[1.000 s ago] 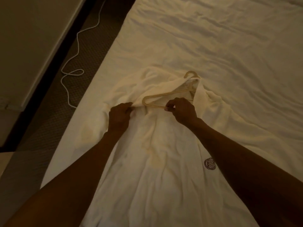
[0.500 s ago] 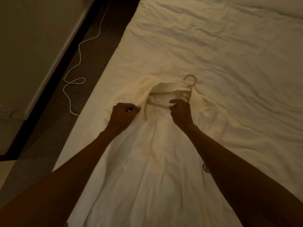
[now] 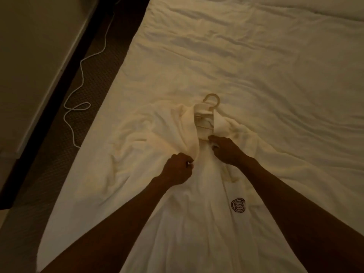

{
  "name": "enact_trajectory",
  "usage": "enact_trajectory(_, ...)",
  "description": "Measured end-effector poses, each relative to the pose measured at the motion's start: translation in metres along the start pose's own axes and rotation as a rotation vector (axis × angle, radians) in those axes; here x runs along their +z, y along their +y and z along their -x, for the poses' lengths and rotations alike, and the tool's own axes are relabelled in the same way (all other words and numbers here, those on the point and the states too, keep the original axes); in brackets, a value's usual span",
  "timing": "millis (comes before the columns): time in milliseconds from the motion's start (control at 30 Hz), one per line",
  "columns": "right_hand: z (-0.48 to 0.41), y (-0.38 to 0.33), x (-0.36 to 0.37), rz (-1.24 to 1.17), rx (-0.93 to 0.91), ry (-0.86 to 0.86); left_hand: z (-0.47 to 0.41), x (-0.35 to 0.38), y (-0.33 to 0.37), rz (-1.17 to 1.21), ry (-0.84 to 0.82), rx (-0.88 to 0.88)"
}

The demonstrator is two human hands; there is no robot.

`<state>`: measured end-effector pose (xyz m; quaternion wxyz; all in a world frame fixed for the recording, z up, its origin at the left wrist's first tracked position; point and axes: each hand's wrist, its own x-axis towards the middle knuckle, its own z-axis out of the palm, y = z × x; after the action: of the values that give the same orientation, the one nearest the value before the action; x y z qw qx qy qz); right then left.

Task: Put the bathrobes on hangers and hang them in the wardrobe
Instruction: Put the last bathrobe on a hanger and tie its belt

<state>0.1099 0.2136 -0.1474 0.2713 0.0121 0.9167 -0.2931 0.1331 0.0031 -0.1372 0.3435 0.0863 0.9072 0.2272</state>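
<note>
A white bathrobe (image 3: 197, 223) with a dark round emblem on its chest lies spread on the bed. A pale hanger (image 3: 211, 98) sits inside its collar; only the hook and a bit of the bars show between the lapels. My left hand (image 3: 178, 168) grips the robe's left front edge just below the collar. My right hand (image 3: 226, 149) pinches the right front edge close to the hanger's lower bar. Both lapels are drawn together over the hanger.
The bed (image 3: 256, 56) with wrinkled white sheets fills the right and far side. A dark carpet strip (image 3: 65, 146) runs along the left of the bed, with a white cable (image 3: 78, 91) looped on it. A pale wall or furniture panel (image 3: 35, 56) stands at far left.
The robe's shoulders have been pulled over the hanger, which is now mostly covered. Both hands slid down the lapels toward me and closed the front.
</note>
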Motion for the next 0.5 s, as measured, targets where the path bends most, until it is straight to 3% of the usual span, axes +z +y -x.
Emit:
enact_trajectory(133,-0.004,0.007,-0.006,-0.251,-0.013,0.033,-0.01,0.0,0.02,0.05,-0.458,0.02)
enact_trajectory(200,-0.005,0.013,-0.007,-0.328,0.023,0.114,-0.021,-0.018,0.024,0.181,-0.504,-0.063)
enact_trajectory(267,-0.008,0.017,-0.01,-0.376,0.046,0.281,-0.038,-0.039,0.031,0.175,-0.296,-0.057)
enact_trajectory(400,-0.016,0.022,-0.019,-0.452,0.023,0.561,-0.089,-0.073,0.048,0.083,0.328,-0.033)
enact_trajectory(500,-0.029,0.027,-0.023,-0.363,-0.028,0.662,-0.133,-0.086,0.066,0.163,0.412,0.035)
